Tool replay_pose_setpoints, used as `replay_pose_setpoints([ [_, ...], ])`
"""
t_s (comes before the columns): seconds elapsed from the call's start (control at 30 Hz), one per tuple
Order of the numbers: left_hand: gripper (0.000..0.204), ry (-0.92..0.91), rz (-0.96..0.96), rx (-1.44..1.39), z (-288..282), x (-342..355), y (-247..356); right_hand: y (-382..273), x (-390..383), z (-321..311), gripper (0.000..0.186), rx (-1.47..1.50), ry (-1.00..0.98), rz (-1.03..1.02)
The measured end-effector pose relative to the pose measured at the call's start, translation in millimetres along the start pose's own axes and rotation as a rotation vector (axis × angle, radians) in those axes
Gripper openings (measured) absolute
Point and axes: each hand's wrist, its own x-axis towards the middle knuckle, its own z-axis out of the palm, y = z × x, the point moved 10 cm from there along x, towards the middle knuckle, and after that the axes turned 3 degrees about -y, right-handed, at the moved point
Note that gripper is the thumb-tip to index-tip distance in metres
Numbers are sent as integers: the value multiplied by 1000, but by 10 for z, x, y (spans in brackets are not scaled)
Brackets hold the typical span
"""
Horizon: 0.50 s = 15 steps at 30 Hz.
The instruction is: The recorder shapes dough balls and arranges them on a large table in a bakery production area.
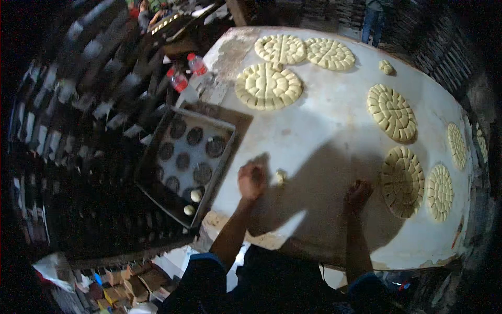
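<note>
My left hand (251, 180) is curled closed above the pale worktop, between the metal tray and a small lump of dough (281, 177). Whatever its fingers hold, if anything, is hidden. In shadow farther right, my right hand (358, 195) also has its fingers curled in, and I cannot make out anything inside them. The nearest thing to it is a round of dough pieces (402, 181), packed in rings. Two dough balls (195, 195) sit in the near corner of the dark-rimmed tray (218, 176), whose base carries several dark round marks.
More ringed dough rounds lie at the far side (269, 87) and along the right (440, 192). A small dough clump (386, 67) is near the back edge. Two red-labelled bottles (197, 64) stand beyond the tray. Dark stacked slats fill the left, and a person (373, 23) stands behind the table.
</note>
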Motion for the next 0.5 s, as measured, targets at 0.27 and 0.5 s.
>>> replay_pose_setpoints([
  [0.27, 48, -493, 515, 65, -290, -1289, 206, -273, -701, -270, 24, 175, -498, 47],
  [0.5, 37, -159, -112, -179, -2060, -177, -729, -1501, -809, 83, 37, 1027, -723, 356],
])
